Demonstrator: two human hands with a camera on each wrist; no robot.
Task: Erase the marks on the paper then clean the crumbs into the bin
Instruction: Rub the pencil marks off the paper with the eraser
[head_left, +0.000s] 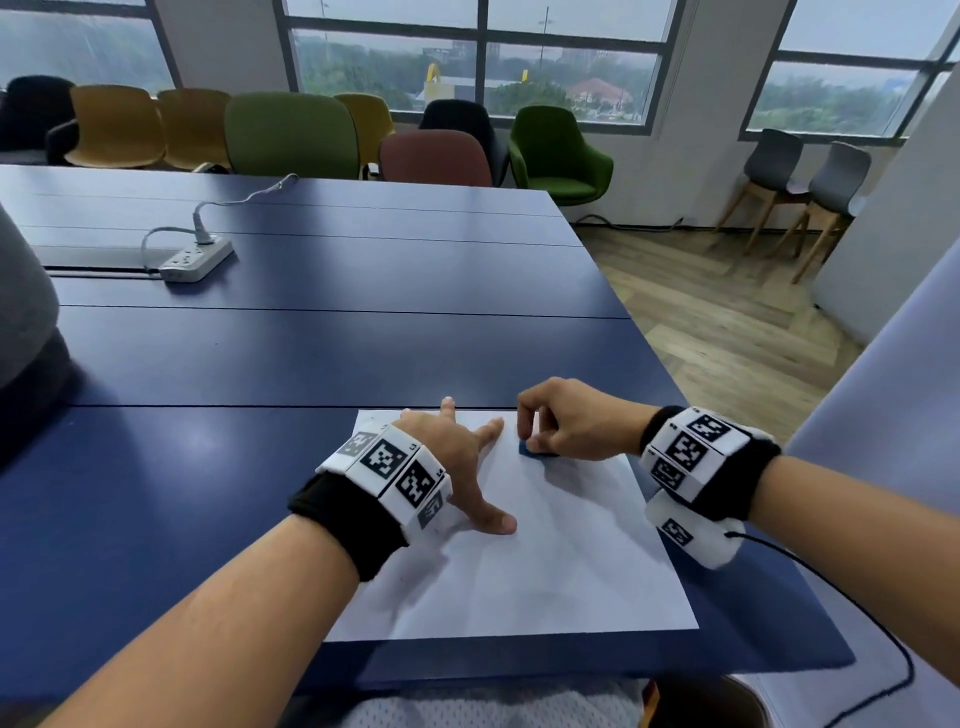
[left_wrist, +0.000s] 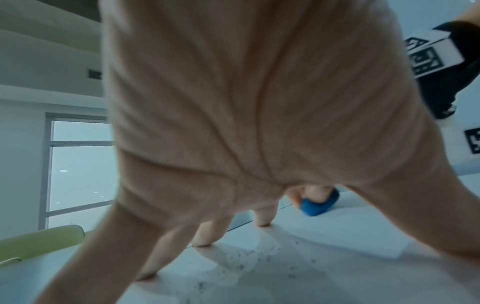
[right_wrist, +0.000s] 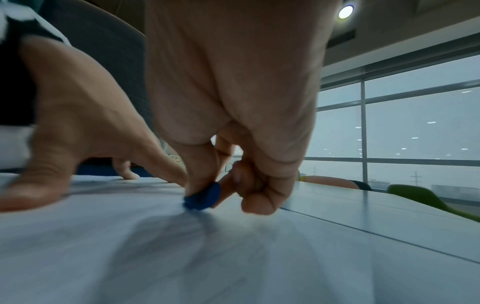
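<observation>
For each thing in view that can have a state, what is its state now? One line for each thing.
paper: flat on the table, held down, dark crumbs on it.
eraser: blue, pinched, touching the paper near its far edge.
left hand: fingers spread, pressing on the paper.
right hand: fingers curled, pinching the eraser.
power strip: on the table, one cable plugged in.

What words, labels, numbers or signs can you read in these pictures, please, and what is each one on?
No text can be read with confidence.
Left wrist band: black-and-white square code markers, with tiny characters beside them too small to read.
Right wrist band: the same kind of markers, its small characters also illegible.
Paper: no writing can be made out.
Blue eraser: no visible label.
Power strip: any marking is too small to tell.
</observation>
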